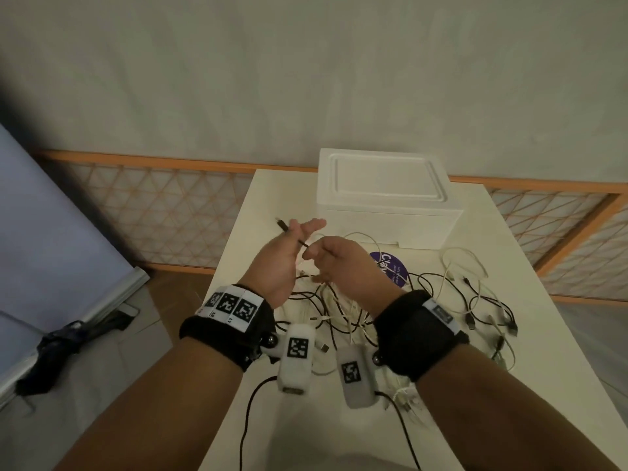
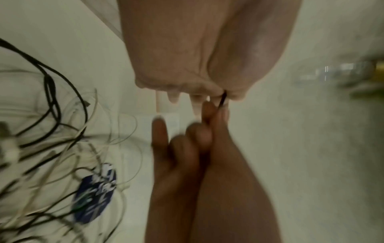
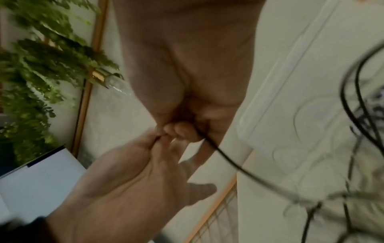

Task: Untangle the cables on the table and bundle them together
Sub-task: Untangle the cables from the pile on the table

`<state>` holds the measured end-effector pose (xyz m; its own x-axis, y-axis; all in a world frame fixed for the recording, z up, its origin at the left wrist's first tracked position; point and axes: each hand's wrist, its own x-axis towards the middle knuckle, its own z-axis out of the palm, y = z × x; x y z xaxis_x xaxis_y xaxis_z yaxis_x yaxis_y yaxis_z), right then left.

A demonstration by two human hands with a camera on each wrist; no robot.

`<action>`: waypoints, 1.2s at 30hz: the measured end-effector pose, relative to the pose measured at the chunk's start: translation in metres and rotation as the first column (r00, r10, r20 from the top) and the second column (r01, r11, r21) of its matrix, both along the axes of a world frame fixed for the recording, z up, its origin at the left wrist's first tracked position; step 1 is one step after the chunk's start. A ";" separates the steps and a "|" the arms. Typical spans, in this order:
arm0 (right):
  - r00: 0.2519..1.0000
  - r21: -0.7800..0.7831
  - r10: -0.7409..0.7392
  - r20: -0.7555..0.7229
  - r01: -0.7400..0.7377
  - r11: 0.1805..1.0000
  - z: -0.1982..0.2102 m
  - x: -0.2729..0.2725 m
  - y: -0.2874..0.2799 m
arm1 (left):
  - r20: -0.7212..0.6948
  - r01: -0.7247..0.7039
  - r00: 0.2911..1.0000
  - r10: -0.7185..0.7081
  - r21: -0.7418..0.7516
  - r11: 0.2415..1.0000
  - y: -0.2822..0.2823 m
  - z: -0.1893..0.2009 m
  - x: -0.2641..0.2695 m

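Pinching a black cable (image 1: 291, 233) between both hands above the tangle (image 1: 343, 311): we see the left hand (image 1: 278, 260) gripping it with thumb and forefinger, other fingers spread, plug end poking out past it; the right hand (image 1: 334, 263) pinches the same cable just beside, fingers curled. Tangle of black and white cables lies on the table (image 1: 530, 338), in front of the foam box (image 1: 384, 195). Purple sticker (image 1: 387, 266) in front of the box, partly under cables; its writing is too blurred to read. Markers on the wristbands (image 1: 227, 305).
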<state>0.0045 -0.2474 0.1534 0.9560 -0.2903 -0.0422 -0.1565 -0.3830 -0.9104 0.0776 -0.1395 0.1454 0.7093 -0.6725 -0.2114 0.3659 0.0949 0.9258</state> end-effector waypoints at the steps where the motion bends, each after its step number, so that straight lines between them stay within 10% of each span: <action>1: 1.000 -0.050 0.009 0.004 -0.009 0.999 0.006 -0.004 -0.004 | -0.078 -0.070 0.995 0.063 -0.093 0.993 0.005 0.001 0.004; 6: 0.990 -0.407 -0.050 -0.135 -0.010 0.914 0.024 -0.034 -0.053 | -0.453 -0.543 0.804 0.386 -0.294 0.786 0.033 0.011 0.033; 9: 0.957 -0.564 -0.208 -0.202 0.060 0.823 0.025 -0.058 -0.079 | -0.372 -0.648 0.734 0.569 -0.131 0.751 0.058 0.000 0.052; 11: 0.922 -0.769 -0.265 -0.284 -0.054 0.637 0.018 -0.064 -0.083 | -0.047 -0.590 0.804 0.593 0.063 0.805 0.056 -0.015 0.050; 14: 0.935 -0.861 -0.205 -0.288 -0.159 0.483 0.006 -0.059 -0.063 | 0.660 -0.345 0.750 -0.031 0.431 0.834 0.020 -0.028 0.014; 17: 0.960 -0.909 -0.102 -0.260 -0.207 0.362 0.007 -0.047 -0.050 | 0.685 -0.080 0.602 -0.410 0.563 0.823 -0.025 -0.026 -0.026; 22: 0.964 -0.923 -0.001 -0.265 -0.253 0.289 0.006 -0.058 -0.071 | 0.616 0.050 0.614 -0.494 0.593 0.803 -0.048 -0.024 -0.033; 27: 0.975 -0.883 -0.151 -0.160 -0.073 0.464 0.009 -0.100 -0.142 | 0.703 -0.236 0.454 -0.547 0.687 0.688 -0.012 -0.021 0.009; 32: 0.972 -0.916 -0.156 -0.175 -0.103 0.387 0.009 -0.098 -0.153 | 0.649 -0.335 0.490 -0.582 0.757 0.561 -0.010 -0.036 0.011; 36: 0.975 -0.924 -0.050 -0.216 -0.188 0.332 0.006 -0.083 -0.124 | 0.705 -0.281 0.396 -0.588 0.703 0.654 -0.049 -0.026 -0.020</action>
